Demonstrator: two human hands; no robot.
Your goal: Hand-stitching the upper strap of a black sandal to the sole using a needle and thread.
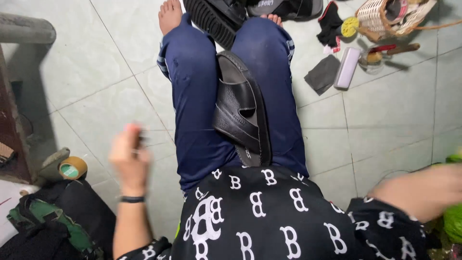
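A black slide sandal (242,111) lies between my thighs on my dark blue trousers, sole side partly up. My left hand (129,156) is raised beside my left thigh, blurred, with its fingers closed around a small dark thing that I cannot make out. My right hand (423,190) is blurred at the lower right, reaching toward something green (455,221) at the frame's edge. What it holds, if anything, is hidden. More black footwear (216,17) lies by my bare feet at the top.
A roll of brown tape (72,168) sits on the tiled floor at left, near a dark bag (53,226). At top right are a wicker basket (390,17), black cloths (322,73), a pale flat case (347,67) and a brush.
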